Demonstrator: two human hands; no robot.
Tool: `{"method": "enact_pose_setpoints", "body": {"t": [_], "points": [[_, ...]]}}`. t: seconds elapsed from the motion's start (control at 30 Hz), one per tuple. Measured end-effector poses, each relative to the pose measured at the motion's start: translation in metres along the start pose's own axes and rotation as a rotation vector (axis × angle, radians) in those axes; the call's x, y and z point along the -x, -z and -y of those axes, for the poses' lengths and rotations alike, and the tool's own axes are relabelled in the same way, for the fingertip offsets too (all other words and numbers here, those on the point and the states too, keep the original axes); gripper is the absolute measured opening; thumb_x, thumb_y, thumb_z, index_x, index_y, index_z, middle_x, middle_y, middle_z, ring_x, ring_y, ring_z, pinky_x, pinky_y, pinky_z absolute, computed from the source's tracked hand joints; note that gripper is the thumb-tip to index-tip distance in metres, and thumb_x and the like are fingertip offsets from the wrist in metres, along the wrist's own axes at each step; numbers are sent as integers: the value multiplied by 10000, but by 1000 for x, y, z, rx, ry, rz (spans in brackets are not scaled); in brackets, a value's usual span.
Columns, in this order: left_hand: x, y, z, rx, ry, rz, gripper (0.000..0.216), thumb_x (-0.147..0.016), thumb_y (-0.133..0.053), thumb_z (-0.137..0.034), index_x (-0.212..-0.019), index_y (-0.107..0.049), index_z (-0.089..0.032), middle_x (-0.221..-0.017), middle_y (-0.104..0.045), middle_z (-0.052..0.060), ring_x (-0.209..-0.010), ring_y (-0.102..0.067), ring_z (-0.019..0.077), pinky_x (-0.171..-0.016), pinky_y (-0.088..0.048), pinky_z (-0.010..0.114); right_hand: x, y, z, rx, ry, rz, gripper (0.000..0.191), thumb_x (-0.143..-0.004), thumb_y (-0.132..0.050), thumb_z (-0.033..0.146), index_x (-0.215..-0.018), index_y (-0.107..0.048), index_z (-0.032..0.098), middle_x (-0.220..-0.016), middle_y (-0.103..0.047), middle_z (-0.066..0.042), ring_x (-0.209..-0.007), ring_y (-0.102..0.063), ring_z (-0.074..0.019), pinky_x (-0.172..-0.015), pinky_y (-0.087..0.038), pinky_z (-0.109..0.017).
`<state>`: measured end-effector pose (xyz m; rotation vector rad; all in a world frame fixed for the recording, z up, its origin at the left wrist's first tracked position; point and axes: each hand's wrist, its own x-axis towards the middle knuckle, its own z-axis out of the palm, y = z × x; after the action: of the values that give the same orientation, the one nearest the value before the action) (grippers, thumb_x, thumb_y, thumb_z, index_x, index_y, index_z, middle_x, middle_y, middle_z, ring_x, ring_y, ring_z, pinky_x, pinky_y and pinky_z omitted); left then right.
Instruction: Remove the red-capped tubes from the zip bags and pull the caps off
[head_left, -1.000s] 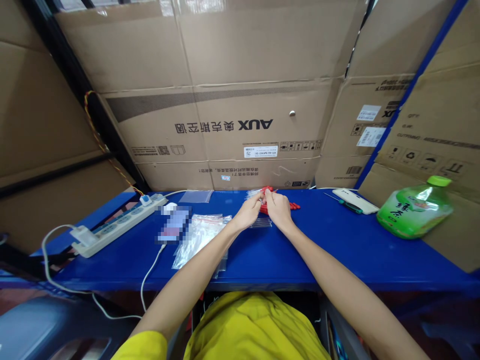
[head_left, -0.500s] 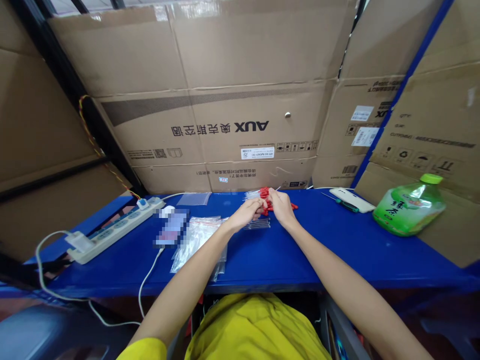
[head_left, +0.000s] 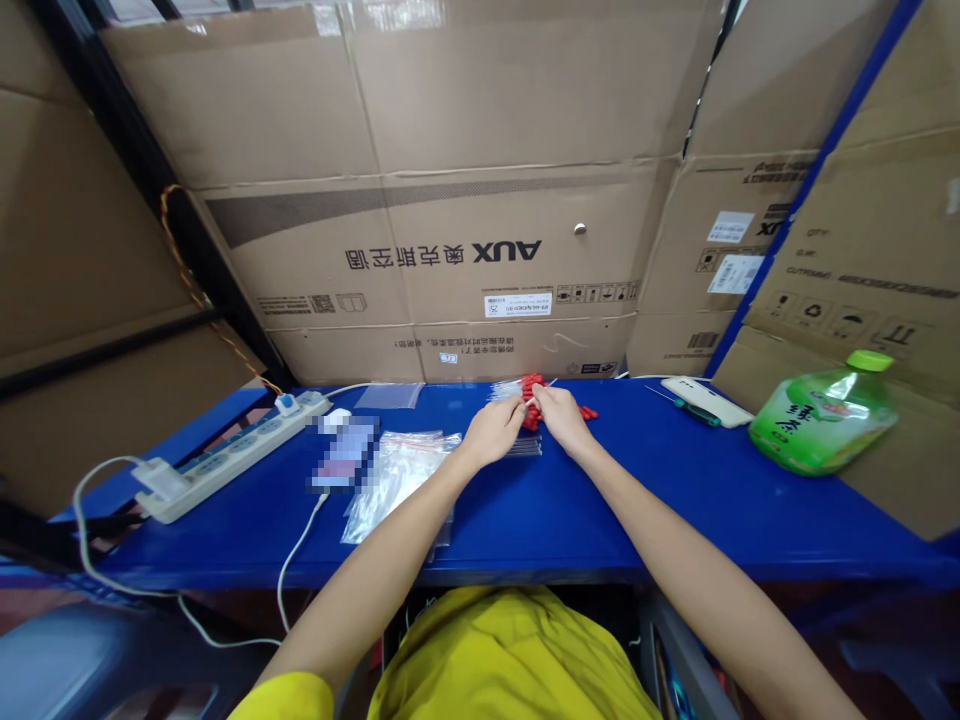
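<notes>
In the middle of the blue table, my left hand and my right hand are close together with fingers closed. Between their fingertips a thin light rod shows, pinched from both sides. Just behind and under the hands lies a pile of red handle-like pieces, some with thin pale shafts pointing left. A row of slim metal rods lies on the table by my left hand. My fingers partly hide the pile.
Clear plastic zip bags are stacked left of my hands, beside a phone on a cable. A white power strip stands further left. On the right are a green bottle, a green-handled screwdriver and a white case. Cardboard walls the back.
My left hand has shifted slightly right and turned, its fingertips now meeting my right hand's at the thin rod. The rod is now visible between them. The view has moved slightly.
</notes>
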<state>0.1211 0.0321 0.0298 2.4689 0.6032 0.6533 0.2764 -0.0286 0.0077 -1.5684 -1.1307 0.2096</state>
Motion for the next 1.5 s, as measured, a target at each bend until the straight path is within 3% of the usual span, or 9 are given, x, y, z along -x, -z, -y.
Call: {"method": "enact_pose_setpoints", "body": {"t": [0.23,0.5,0.73,0.93,1.1,1.23,1.33,1.4,1.5], "points": [[-4,2,-7,693,86,147,152,-872,-407,-185,-827,-552,-171,-614,-429,-36,-556,-357,120,-593,-314,246,11,4,13,43,207,15,485,-1001,-374,493,-610,-485,228,-587,-579,-28,-588,-527,-177,-628,-357,-291],[-2,2,-14,880,117,125,62,-811,-474,-188,-751,-458,-180,-661,-385,-35,-598,-300,103,-591,-269,231,11,2,16,146,250,-4,450,-1010,-348,452,-642,-482,231,-610,-581,-42,-582,-517,-184,-612,-331,-301],[-3,3,-15,898,138,131,105,-798,-498,-209,-708,-456,-173,-660,-375,-28,-611,-284,104,-574,-239,231,8,1,14,55,161,40,489,-989,-373,504,-609,-501,225,-602,-593,-35,-606,-532,-182,-616,-366,-290],[-4,2,-12,995,132,260,278,-898,-560,-428,-859,-550,-153,-679,-323,-50,-585,-247,86,-546,-191,210,4,5,11,-116,26,-37,518,-962,-406,610,-596,-416,243,-511,-472,8,-537,-441,-158,-539,-351,-281],[-2,3,-10,847,77,239,416,-929,-566,-566,-858,-540,-157,-666,-380,-45,-574,-317,84,-557,-256,207,3,5,9,-173,-41,-16,591,-927,-415,741,-613,-428,240,-501,-481,1,-527,-468,-161,-503,-357,-274],[0,5,-8,412,-72,49,343,-978,-530,-436,-758,-570,-176,-631,-509,0,-591,-427,131,-610,-335,249,1,4,4,-89,-42,7,636,-876,-442,800,-589,-433,232,-489,-471,2,-545,-480,-164,-518,-354,-272],[0,4,-5,186,-79,-5,277,-957,-569,-358,-735,-593,-195,-645,-588,20,-613,-497,158,-661,-362,266,0,5,2,-14,-36,44,644,-880,-416,793,-559,-424,235,-485,-478,-5,-547,-476,-167,-530,-345,-277],[-1,1,-4,203,-57,12,288,-966,-545,-368,-739,-588,-197,-655,-602,19,-626,-516,164,-671,-373,266,1,6,5,15,-2,63,637,-905,-381,768,-557,-425,236,-504,-500,-11,-547,-472,-166,-544,-345,-281],[-2,-1,-7,458,2,64,321,-991,-432,-363,-742,-536,-189,-633,-547,7,-595,-480,147,-626,-372,259,4,9,12,38,117,81,620,-959,-341,706,-589,-472,226,-555,-547,-19,-568,-489,-166,-594,-361,-286]]}}
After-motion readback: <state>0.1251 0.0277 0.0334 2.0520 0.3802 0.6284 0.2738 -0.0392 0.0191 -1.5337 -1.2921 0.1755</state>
